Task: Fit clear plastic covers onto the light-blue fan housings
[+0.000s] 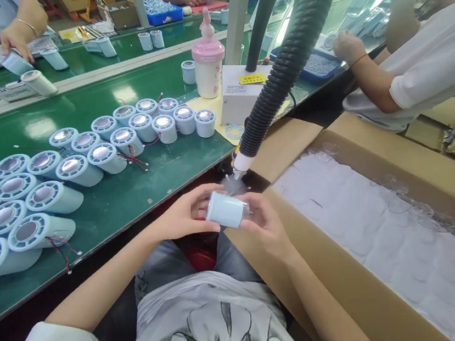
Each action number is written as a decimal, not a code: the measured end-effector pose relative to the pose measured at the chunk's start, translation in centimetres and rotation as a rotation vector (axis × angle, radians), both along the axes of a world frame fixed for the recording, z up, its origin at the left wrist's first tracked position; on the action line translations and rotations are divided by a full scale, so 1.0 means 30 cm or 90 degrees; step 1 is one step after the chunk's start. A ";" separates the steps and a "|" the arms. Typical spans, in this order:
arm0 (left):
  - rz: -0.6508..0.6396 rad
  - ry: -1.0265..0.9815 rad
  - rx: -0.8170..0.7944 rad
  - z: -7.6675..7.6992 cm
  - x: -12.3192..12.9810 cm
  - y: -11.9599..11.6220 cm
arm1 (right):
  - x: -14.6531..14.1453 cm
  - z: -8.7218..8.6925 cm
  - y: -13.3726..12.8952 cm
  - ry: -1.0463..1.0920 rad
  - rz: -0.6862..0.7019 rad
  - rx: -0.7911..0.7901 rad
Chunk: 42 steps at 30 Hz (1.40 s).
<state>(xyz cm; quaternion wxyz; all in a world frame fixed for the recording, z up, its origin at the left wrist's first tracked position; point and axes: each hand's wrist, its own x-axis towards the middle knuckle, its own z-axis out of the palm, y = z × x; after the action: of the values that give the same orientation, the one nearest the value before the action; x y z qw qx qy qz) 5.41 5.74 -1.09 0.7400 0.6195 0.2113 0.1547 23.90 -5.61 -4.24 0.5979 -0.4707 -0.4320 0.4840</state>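
Both hands grip a light-blue cylindrical housing [224, 209], held tilted in front of my lap just below a hose nozzle. My left hand [185, 211] wraps fingers and thumb around its left end. At the other end, my right hand [267, 222] has its fingers closed around a see-through plastic cover [246, 211] that fits over the housing. A white nozzle tip [241, 163] on a black ribbed hose [281, 70] points down toward it. Similar blue housings [78, 169] stand in rows on the green bench to the left, some with thin wires.
An open cardboard box [377, 174] at my right holds a white sheet and see-through covers [414, 203]. A pink-lidded bottle [208, 56] and a white device [238, 94] stand on the green bench [138, 189]. Co-workers sit opposite and at the right.
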 end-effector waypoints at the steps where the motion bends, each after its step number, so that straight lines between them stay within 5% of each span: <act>1: -0.011 -0.005 0.016 0.007 -0.013 -0.015 | 0.007 0.011 -0.015 -0.067 0.025 0.043; 5: -0.028 -0.028 0.106 0.036 -0.055 -0.070 | 0.031 0.046 -0.059 -0.283 0.099 0.156; 8: -0.020 -0.024 0.154 0.045 -0.077 -0.094 | 0.031 0.068 -0.077 -0.309 0.113 0.156; 18: -0.031 -0.026 0.384 0.057 -0.113 -0.104 | -0.014 0.140 -0.089 -0.074 0.161 -0.085; 33: -0.046 -0.042 0.371 0.041 -0.125 -0.100 | -0.056 0.133 -0.063 0.193 0.236 -0.382; 42: -0.029 -0.051 0.351 0.023 -0.123 -0.116 | -0.061 0.121 -0.050 0.309 0.357 -0.519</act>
<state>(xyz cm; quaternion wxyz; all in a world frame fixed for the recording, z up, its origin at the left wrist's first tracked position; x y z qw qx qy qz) 1.73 2.26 -0.39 0.5548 0.7954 0.1176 0.2139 22.08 -7.10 -0.61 0.2974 -0.4059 -0.1681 0.8476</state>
